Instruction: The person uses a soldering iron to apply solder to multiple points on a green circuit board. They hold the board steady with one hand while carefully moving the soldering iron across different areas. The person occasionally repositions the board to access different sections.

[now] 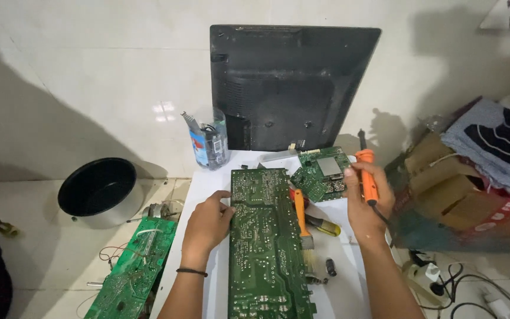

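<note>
Nearest to me, a long green circuit board (265, 248) lies solder side up on the white work surface (343, 289), running from the bottom edge of view away toward the wall. My left hand (208, 221) rests on the board's left edge near its far end, fingers bent and pressed down on it — steadying rather than clasping. My right hand (366, 204) is held up just right of the board, closed in a fist around the orange handle of a soldering iron (367, 174), its dark tip pointing up and away from me. Between board and right hand: a brush with an orange handle (302, 221) lying along the board's right edge, a yellow-handled tool (324, 226) beside it, and a few small dark parts (330, 267) nearer to me. Left of the work surface, on the floor — a second green board (134, 269) with loose wires, then a black round pot (98, 189). Further off, a smaller green board (324, 172) with a metal shield. Beyond it, a clear jar of tools (209, 139) and a black monitor back (287, 85) leaning on the white wall. Far right: cardboard boxes (444, 183) under folded cloth (494, 142).
</note>
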